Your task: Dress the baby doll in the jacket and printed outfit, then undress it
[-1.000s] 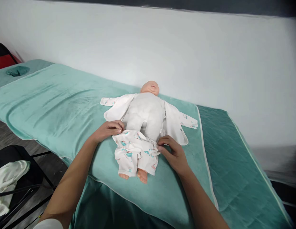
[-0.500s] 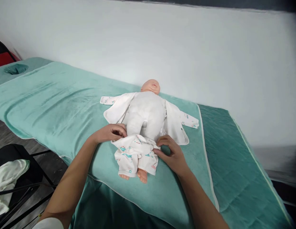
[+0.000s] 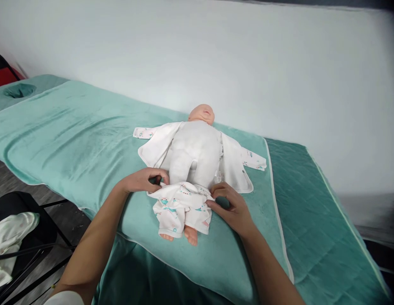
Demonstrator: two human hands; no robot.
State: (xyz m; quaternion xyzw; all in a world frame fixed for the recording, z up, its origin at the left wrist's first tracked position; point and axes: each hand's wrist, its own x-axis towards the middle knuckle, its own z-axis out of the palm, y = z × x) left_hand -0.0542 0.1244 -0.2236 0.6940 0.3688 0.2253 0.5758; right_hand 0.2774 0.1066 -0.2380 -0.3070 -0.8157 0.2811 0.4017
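A baby doll [image 3: 197, 146] with a soft white body lies on its back, head toward the wall and feet toward me. Its arms are in the sleeves of a white printed jacket [image 3: 236, 163], which is spread open on both sides. Printed white baby pants [image 3: 180, 207] cover its lower legs, and both feet stick out of the cuffs. My left hand [image 3: 149, 180] pinches the waistband at its left end. At the right end, the thumb and fingers of my right hand [image 3: 230, 205] are closed on the same waistband.
The doll lies on a massage bed covered with a light green sheet [image 3: 73, 123]; a darker quilted cover [image 3: 323, 212] shows at right. A white wall [image 3: 197, 51] stands behind. At lower left, a black chair [image 3: 22, 201] holds a white cloth [image 3: 12, 237].
The camera view has shifted slightly. My left hand's fingers have curled a little differently at the waistband; the pants and doll stay nearly the same.
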